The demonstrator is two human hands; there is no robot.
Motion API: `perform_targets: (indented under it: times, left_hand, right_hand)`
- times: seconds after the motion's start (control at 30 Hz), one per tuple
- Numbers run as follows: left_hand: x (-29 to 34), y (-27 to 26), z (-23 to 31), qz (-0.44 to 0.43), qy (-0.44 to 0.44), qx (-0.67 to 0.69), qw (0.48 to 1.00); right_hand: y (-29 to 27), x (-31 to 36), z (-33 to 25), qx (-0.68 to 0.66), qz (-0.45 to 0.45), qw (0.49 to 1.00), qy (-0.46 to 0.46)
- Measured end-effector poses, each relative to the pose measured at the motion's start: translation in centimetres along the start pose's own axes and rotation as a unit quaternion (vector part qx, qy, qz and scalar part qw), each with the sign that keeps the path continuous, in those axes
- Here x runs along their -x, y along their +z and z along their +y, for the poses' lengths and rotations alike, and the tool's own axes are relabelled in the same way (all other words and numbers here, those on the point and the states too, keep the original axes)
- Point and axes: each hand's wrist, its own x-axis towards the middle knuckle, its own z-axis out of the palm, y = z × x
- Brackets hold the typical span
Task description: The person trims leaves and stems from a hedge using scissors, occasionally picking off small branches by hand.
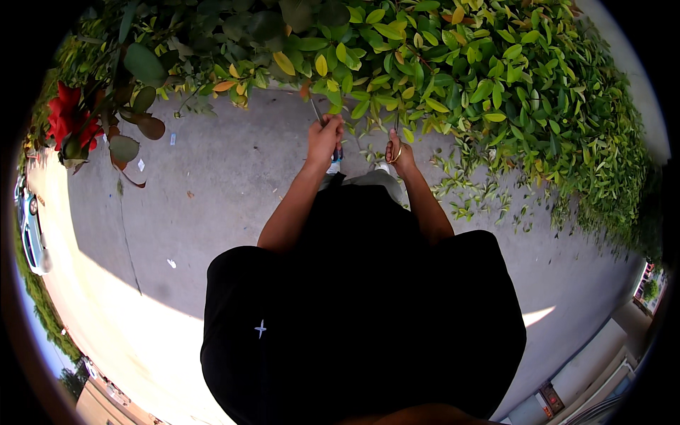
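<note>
A leafy green hedge (467, 78) spreads across the far side, with some yellow and orange leaves along its lower edge. Just under that edge, my left hand (324, 140) is closed round a thin grey metal tool (317, 110) that points up into the leaves; its kind is not clear. To the right, my right hand (401, 154) is closed on what look like scissors, with a gold-coloured loop handle (398, 151) showing at the fingers. Their blades are mostly hidden by leaves. Cut leafy sprigs (464, 188) lie on the ground right of that hand.
Grey pavement (205, 191) lies beneath me, with small scraps of litter (171, 263) on it. A red flower (67, 120) on a dark-leaved stem hangs close at the upper left. A parked car (32, 230) stands far left. The hedge curves round to the right.
</note>
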Motion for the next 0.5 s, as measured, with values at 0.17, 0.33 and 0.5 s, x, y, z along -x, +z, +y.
perform_targets:
  times: [0.17,0.33,0.5]
  left_hand:
    - [-0.2,-0.4,0.2,0.002,-0.001,0.004,1.000]
    - [-0.2,-0.9,0.4,0.011,-0.001,-0.005,1.000]
    - [-0.1,-1.9,0.7,0.015,-0.001,-0.005,1.000]
  right_hand:
    - [1.6,0.0,0.2,0.061,-0.064,0.993,0.078]
    - [2.9,-2.3,-3.6,0.210,-0.063,0.975,0.039]
    - [4.1,-5.5,-5.8,0.264,-0.074,0.957,0.097]
